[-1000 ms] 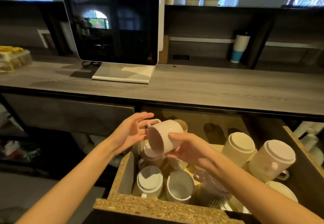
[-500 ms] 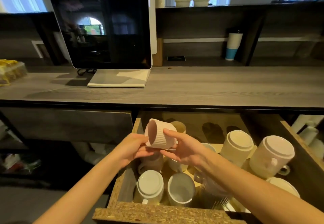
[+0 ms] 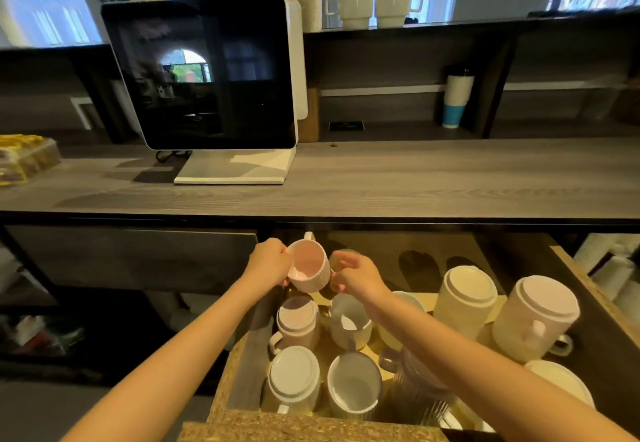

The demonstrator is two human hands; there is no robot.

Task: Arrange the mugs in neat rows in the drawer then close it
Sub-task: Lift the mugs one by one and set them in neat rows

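- The left hand (image 3: 270,261) is closed on the rim of a ribbed pink mug (image 3: 309,266), held mouth-up over the back left corner of the open drawer (image 3: 311,426).
- The mug's right side is steadied by the right hand (image 3: 356,274), whose fingers rest against the ribbed wall (a light hold, as far as can be told).
- Below and to the right, other mugs are seen in the drawer, several upside down, the rows loose.
- The placing step is judged to be in hand; next the mug should be lowered into the back left gap, clear of its neighbours.
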